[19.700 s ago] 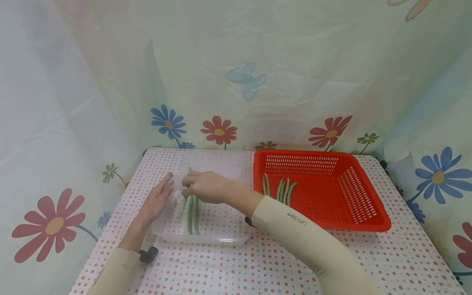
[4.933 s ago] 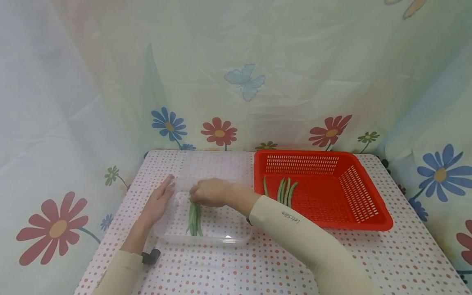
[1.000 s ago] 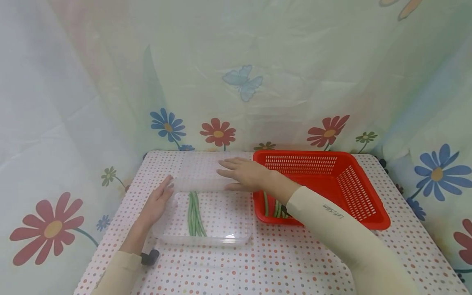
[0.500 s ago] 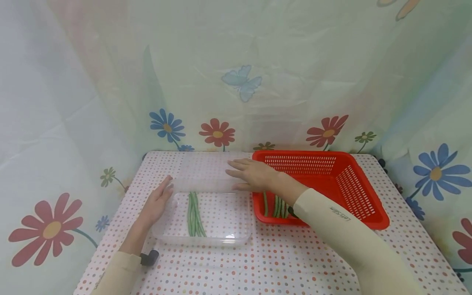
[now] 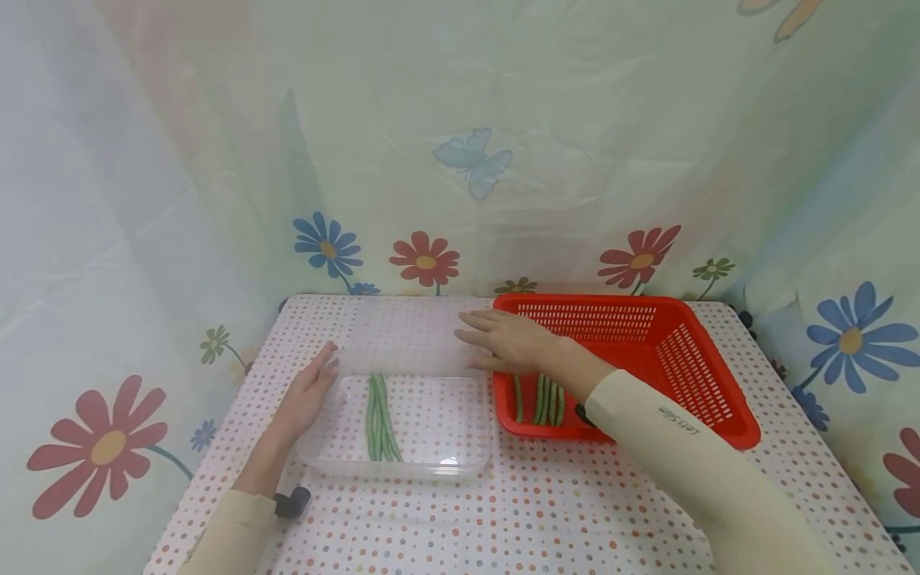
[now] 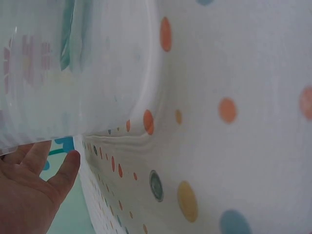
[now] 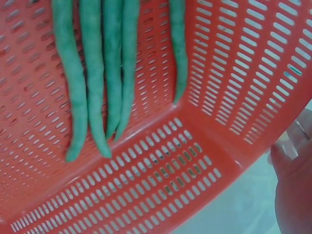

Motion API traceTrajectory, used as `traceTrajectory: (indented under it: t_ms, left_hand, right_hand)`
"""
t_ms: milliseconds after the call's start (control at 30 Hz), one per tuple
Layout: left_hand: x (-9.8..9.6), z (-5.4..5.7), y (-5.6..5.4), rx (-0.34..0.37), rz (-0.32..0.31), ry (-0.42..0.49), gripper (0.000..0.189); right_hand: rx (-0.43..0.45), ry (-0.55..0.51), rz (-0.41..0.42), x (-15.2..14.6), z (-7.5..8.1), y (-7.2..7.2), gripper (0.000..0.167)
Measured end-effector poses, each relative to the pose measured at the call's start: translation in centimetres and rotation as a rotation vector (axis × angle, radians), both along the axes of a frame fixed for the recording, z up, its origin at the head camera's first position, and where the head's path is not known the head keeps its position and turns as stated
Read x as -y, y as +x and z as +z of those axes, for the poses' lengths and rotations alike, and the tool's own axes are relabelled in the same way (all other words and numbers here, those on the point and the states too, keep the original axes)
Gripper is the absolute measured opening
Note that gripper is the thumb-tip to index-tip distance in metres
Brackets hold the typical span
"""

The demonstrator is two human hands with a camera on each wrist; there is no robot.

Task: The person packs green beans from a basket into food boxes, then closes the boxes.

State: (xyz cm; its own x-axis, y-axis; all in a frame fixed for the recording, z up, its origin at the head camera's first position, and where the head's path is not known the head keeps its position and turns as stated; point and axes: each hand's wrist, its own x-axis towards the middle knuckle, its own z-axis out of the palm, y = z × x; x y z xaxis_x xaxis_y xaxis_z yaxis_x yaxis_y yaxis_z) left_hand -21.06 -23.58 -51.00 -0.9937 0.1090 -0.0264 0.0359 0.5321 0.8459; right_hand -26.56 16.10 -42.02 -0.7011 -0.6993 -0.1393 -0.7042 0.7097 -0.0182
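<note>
Your right hand [image 5: 512, 343], fingers spread and holding nothing, hangs over the near-left part of the red basket [image 5: 690, 355].
Pinching one bean by its middle should lift it without dragging its neighbours; your left hand [image 5: 300, 397], fingers straight beside the clear container [image 5: 446, 471], looks well placed to steady it, though whether it touches the wall is unclear. Four slim, slightly bumpy green beans [image 7: 93, 73] lie close together on the near side of your right hand, with a single bean [image 7: 180, 58] apart; the bunched beans [image 5: 377, 415] lie right of your left hand, inside the container.
</note>
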Motion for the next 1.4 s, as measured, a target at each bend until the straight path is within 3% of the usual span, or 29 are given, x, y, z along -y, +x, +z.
traceTrajectory:
  t_ms: [433, 1400]
  left_hand:
    - [-0.2, 0.1, 0.2, -0.005, 0.006, -0.006, 0.056]
    - [-0.1, 0.2, 0.1, -0.012, 0.0, 0.005, 0.056]
  right_hand:
    - [0.042, -0.038, -0.077, -1.6, 0.1, -0.1, 0.074]
    - [0.019, -0.07, -0.093, -4.7, -0.3, -0.1, 0.078]
